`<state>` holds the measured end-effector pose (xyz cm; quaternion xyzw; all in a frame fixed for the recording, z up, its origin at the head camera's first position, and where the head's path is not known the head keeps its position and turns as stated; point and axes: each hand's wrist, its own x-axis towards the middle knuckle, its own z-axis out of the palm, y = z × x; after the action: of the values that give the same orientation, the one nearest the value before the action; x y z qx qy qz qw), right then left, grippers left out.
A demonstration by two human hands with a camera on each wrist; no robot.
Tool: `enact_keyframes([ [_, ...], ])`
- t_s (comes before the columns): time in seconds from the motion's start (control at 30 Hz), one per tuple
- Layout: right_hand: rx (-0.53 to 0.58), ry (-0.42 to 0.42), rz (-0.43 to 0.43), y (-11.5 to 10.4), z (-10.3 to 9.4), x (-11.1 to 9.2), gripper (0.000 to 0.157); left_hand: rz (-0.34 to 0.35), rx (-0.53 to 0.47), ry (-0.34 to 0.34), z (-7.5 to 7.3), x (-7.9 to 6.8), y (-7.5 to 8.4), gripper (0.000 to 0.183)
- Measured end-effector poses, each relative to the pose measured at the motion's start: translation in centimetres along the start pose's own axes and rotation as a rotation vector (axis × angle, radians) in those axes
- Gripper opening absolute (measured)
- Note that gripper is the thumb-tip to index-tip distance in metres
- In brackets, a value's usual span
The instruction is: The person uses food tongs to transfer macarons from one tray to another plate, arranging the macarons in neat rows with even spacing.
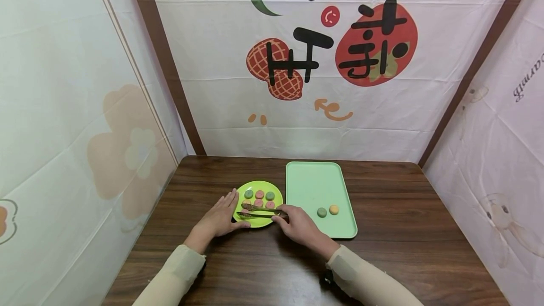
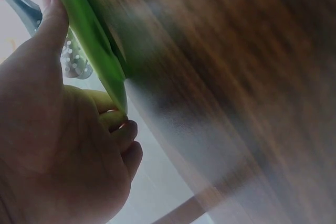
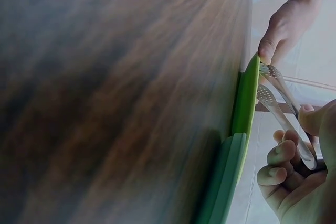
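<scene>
My left hand [image 1: 218, 216] rests against the left rim of a yellow-green plate [image 1: 264, 185], fingers straight along its edge and thumb at the near side. Several small macarons in green, pink and yellow lie on the plate, among them a pink macaron [image 1: 259, 194] and a green macaron [image 1: 248, 194]. In my right hand [image 1: 299, 225] I grip metal tongs [image 1: 259, 208] from the right. Their perforated tips [image 3: 266, 94] are spread apart over the plate's near left part. A pink macaron lies partly hidden by the tongs there; whether they touch it I cannot tell.
A light green tray [image 1: 314, 178] stands right of the plate, close against it. On the tray lie a green macaron [image 1: 321, 212] and a yellow macaron [image 1: 334, 209]. The brown wooden table [image 1: 395, 211] ends at printed fabric walls [image 1: 221, 122] behind and beside it.
</scene>
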<state>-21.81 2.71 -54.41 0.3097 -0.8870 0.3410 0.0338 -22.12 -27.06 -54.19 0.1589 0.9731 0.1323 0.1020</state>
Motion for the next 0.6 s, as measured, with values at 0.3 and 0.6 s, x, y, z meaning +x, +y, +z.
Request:
enact_keyframes([
  [0.3, 0.015, -0.018, 0.022, -0.22, -0.02, -0.01, 0.012, 0.008, 0.003, 0.004, -0.04, -0.08, 0.10, 0.117],
  [0.6, 0.021, -0.029, 0.043, -0.35, 0.00, 0.04, 0.015, 0.016, 0.006, 0.008, -0.09, -0.06, 0.01, 0.116],
])
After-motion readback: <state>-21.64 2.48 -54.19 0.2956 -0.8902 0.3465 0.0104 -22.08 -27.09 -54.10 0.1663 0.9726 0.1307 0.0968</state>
